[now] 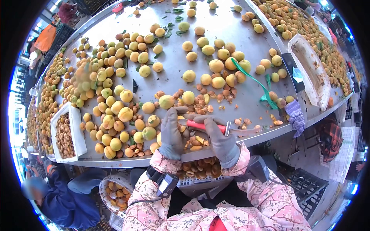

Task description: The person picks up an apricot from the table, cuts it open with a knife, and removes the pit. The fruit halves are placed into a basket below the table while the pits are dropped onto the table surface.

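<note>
My left hand (172, 133), in a grey glove, is closed at the table's front edge. Between its fingertips and my right hand shows a bit of an apricot (181, 121), mostly covered by the fingers. My right hand (221, 140), gloved too, grips a red-handled tool (196, 125) with a metal end; its working tip is hidden near the left fingers. Halved apricots (195, 148) lie on the table under and between the hands. Just beyond are loose apricot pits (200, 102) and a whole apricot (166, 101).
Whole apricots (115, 111) cover the metal table's (165, 82) left side. A white tray of pits (65, 134) stands left, a scraped white tray (308, 73) right. A green strap (250, 77) and purple glove (295, 117) lie right. Below are a crate (204, 184) and bucket (115, 192); a person (69, 204) sits left.
</note>
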Demonstrator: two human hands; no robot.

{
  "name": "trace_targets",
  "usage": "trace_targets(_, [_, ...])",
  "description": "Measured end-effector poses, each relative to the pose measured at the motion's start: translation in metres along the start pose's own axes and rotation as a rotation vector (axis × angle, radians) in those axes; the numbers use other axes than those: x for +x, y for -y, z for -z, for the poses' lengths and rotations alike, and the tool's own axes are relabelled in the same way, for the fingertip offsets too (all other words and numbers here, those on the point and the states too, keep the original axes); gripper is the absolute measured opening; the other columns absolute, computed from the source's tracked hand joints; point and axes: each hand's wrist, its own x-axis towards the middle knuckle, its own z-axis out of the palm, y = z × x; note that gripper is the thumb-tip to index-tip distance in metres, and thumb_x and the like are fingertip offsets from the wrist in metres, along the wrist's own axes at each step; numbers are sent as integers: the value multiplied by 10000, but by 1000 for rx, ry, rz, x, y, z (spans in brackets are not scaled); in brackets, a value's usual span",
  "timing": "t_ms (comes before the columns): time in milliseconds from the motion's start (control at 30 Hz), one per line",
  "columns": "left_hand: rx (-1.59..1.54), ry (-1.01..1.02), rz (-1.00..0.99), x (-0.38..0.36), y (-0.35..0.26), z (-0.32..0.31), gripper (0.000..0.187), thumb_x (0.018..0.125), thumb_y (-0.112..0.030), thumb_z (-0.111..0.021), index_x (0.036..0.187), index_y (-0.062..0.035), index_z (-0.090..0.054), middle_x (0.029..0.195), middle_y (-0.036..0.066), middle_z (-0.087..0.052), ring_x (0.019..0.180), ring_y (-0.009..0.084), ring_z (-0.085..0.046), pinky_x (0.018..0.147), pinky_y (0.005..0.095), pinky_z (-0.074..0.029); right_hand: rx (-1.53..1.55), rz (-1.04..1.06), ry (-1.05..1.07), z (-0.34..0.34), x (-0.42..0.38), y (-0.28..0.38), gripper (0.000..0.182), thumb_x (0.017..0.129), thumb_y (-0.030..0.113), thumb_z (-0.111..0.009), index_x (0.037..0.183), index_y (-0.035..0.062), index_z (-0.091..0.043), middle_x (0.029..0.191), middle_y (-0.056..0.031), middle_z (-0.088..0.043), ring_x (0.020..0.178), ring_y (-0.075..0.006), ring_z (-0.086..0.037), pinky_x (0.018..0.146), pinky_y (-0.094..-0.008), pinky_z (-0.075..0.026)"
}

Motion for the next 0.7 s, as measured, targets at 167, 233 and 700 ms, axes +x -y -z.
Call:
trace_targets(167, [-23,71,30,1,3,6,378,992,-376,-365,1021,-49,-554,707,34,-571,451,69,-475,416,200,-411,-164,151,84,-2,4,3,231,952,107,-471,1085,-45,-584,1168,-152,-587,1119,-201,-540,944,-316,-451])
trace_targets(233, [-47,71,43,4,5,10,375,987,-379,-381,1029,-49,-554,723,31,-569,458,71,-478,419,204,-415,-170,154,95,0,5,1,230,951,102,-473,1084,-45,-590,1158,-150,-594,1113,-200,-544,946,-316,-445])
trace_targets(700, [429,199,-254,-10,-10,-1,597,752,36,-509,1327,-9,-351,1186,99,-432,984,151,-513,856,270,-461,92,25,-169,25,24,19,302,977,200,-441,1036,-57,-589,1063,-159,-614,994,-228,-615,877,-331,-530])
